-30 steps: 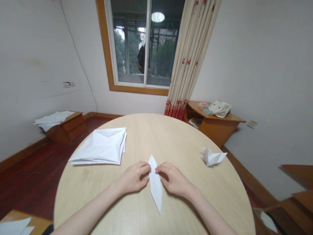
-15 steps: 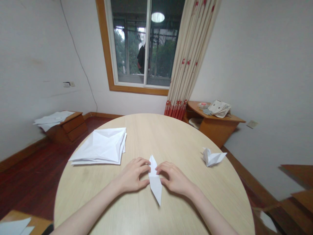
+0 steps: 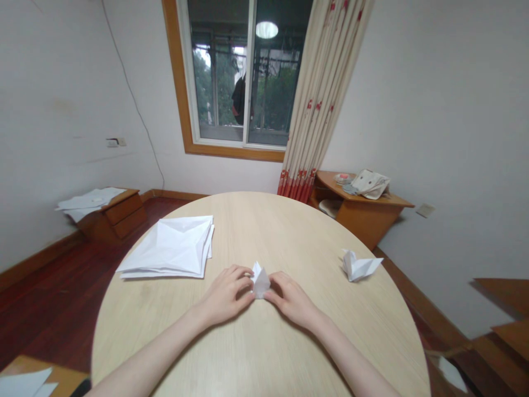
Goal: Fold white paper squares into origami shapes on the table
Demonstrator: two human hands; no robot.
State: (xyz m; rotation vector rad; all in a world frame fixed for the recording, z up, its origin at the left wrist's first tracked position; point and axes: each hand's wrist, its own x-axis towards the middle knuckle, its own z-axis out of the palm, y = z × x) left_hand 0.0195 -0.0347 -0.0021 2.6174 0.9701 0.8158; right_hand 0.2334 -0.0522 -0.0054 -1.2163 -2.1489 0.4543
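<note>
Left hand [image 3: 229, 293] faces right hand [image 3: 291, 298], fingers curled.

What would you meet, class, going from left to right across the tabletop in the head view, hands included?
Stack of white paper → left hand → small folded paper between the hands → right hand → folded paper figure.

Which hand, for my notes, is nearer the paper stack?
The left hand, off the near right corner of the stack; the right hand is farther, across the folded paper.
</note>
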